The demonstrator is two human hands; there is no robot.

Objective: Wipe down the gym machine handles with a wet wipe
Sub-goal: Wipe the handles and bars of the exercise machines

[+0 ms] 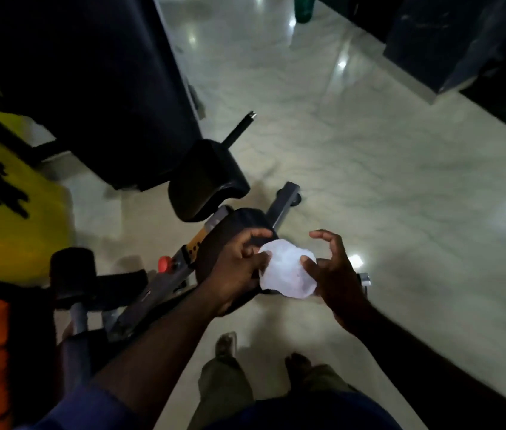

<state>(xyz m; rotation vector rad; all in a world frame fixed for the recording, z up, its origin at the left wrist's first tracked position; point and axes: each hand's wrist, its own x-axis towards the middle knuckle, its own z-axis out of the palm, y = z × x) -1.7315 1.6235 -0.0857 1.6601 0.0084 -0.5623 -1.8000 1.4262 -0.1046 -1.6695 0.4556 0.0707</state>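
Note:
A white wet wipe (pixel 286 271) is held between both hands at mid-frame, above the floor. My left hand (pixel 236 268) pinches its left edge with thumb and fingers. My right hand (pixel 332 271) holds the right side with the thumb on the wipe, the other fingers curled above it. Just behind the hands lies the gym machine's black padded roller (pixel 227 231) on a grey frame (pixel 158 290). A black bar handle (pixel 241 127) sticks out further back, and a foam-covered handle (pixel 72 274) stands at the left.
A black seat pad (pixel 208 178) sits behind the roller. A red knob (pixel 165 263) is on the frame. A yellow machine panel (pixel 3 212) fills the left. Glossy marble floor (pixel 400 181) spreads to the right. My feet (pixel 264 358) stand below the hands.

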